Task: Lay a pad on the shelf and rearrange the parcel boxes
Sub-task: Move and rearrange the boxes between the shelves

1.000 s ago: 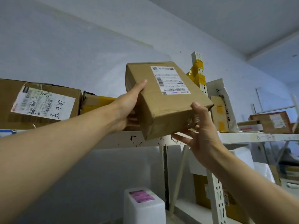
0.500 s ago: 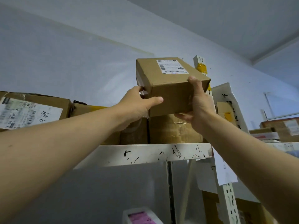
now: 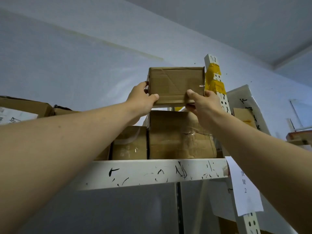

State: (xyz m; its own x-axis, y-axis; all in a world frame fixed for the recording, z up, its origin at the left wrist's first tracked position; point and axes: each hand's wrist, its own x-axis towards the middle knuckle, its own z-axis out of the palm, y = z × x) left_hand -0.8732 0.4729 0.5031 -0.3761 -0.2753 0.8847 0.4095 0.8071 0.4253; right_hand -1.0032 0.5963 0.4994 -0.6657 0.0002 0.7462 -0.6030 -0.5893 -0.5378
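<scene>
We look up at white shelf point(image 3: 152, 173). Our left hand point(image 3: 141, 98) and right hand point(image 3: 201, 103) grip small cardboard box point(image 3: 175, 85) at lower corners, fingers curled under, thumbs on near face. Box held just above larger taped box point(image 3: 180, 135) on shelf, thin gap between. Smaller box point(image 3: 130, 142) sits left of taped one. Upright post with yellow tape point(image 3: 213, 78) just right.
</scene>
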